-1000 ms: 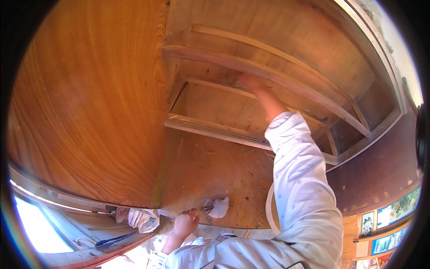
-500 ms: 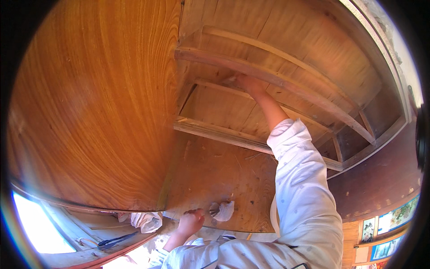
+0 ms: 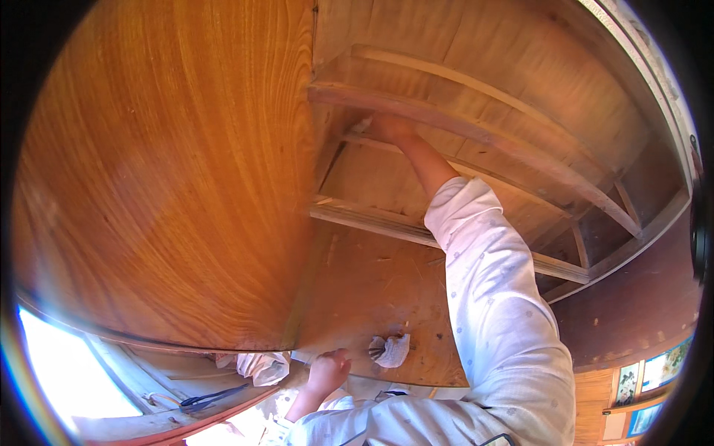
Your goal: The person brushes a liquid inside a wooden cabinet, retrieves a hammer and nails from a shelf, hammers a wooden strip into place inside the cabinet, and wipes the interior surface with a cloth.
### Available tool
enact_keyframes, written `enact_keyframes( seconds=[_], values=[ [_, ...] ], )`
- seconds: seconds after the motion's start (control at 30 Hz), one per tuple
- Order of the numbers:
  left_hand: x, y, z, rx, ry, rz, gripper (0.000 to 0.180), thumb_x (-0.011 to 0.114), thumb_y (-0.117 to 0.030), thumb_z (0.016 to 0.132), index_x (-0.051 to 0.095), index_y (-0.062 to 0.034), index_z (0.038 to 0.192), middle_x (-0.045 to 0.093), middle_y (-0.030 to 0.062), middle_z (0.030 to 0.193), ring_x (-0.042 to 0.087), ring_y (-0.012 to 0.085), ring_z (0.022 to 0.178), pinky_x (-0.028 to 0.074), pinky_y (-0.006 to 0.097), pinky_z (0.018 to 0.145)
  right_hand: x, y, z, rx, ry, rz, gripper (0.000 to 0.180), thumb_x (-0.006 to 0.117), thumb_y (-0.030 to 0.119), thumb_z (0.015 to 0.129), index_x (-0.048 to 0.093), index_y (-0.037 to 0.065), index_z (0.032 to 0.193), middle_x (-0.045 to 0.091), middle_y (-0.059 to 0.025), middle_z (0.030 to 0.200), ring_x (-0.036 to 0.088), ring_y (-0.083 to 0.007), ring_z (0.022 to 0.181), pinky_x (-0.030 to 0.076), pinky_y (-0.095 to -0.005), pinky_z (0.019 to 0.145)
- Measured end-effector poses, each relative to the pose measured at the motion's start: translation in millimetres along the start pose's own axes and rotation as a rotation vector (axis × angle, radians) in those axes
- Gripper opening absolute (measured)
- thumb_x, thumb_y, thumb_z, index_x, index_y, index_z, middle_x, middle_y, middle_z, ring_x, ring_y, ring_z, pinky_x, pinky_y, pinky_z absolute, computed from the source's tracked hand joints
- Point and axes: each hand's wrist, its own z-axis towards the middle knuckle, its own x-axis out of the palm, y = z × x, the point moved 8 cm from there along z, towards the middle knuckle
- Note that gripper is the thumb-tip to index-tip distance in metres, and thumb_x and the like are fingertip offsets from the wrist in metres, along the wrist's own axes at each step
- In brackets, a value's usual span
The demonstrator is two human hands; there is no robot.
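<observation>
- The right hand (image 3: 390,128) is raised high into the bare wooden cabinet frame (image 3: 476,134), pressed against the inner corner where a pale wooden rail (image 3: 416,111) meets the upright side.
- A small pale object (image 3: 363,123), perhaps a cloth or a pad, shows at the fingertips of that hand; what it is cannot be told, and the fingers seem closed on it.
- The right arm is stretched nearly straight, in a loose white dotted sleeve (image 3: 491,297) pushed back from the wrist.
- The left hand (image 3: 329,369) is low, curled into a loose fist at the lower edge of the plywood back panel (image 3: 379,282); whether it grips anything cannot be told.
- A crumpled white rag (image 3: 390,349) lies on the panel just beside the left hand, to its right, not touching it, and well apart from the right hand.
- A wide glossy orange-brown veneer board (image 3: 163,171) fills the left side, its edge meeting the frame.
- Below it, another bundle of white cloth (image 3: 256,366) and a dark pair of pliers-like tools (image 3: 212,399) rest on a wooden ledge.
</observation>
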Motion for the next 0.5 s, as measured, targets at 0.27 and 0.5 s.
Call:
enact_keyframes(
  seconds=[0.27,0.5],
  values=[
    [7.5,-7.4,5.0,0.026,0.036,0.015,0.016,0.06,-0.016,0.077,0.057,-0.0054,0.088,0.063,0.0149,0.076,0.061,0.0347,0.073,0.048,0.045,0.065,-29.7,19.8,-27.0,0.235,-0.153,0.675,0.046,0.055,0.039,0.084,0.06,0.004,0.113,0.061,-0.0143,0.117,0.053,-0.0311,0.113,0.04,-0.0364,0.094],
    [12.6,-12.7,6.8,0.017,0.053,0.017,0.024,0.061,-0.018,0.079,0.061,-0.0037,0.099,0.066,0.0154,0.078,0.063,0.0338,0.074,0.05,0.042,0.066,-27.5,19.7,-25.8,0.208,-0.107,0.852,0.036,0.057,0.031,0.085,0.062,0.003,0.107,0.065,-0.0103,0.103,0.059,-0.0227,0.095,0.047,-0.0329,0.081]
  ],
)
